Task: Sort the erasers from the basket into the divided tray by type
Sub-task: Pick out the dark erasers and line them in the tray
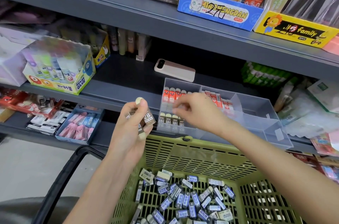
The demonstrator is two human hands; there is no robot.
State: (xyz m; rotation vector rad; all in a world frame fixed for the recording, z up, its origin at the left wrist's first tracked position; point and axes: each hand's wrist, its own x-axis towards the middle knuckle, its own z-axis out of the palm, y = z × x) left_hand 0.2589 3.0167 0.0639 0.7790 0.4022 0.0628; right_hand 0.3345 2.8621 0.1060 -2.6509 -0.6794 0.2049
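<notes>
A green slatted basket (pixel 192 152) at the bottom holds several loose erasers (pixel 185 200) in blue-and-grey sleeves. On the shelf edge above it stands a clear divided tray (pixel 256 112). Red-sleeved erasers (pixel 172 93) stand in its back left compartment, and brown 2B erasers (pixel 171 120) line its front left compartment. My left hand (pixel 134 124) grips a bunch of brown 2B erasers (pixel 146 120) just left of the tray. My right hand (pixel 194 110) reaches over the left compartments with fingers curled and blurred; whether they pinch an eraser is unclear.
A pink phone (pixel 175 70) lies on the shelf behind the tray. A glue-stick box (pixel 60 69) stands at left and a blue box of pink erasers (pixel 78 124) on the lower shelf. Packaged goods crowd the right. The basket's black handle (pixel 60 183) hangs left.
</notes>
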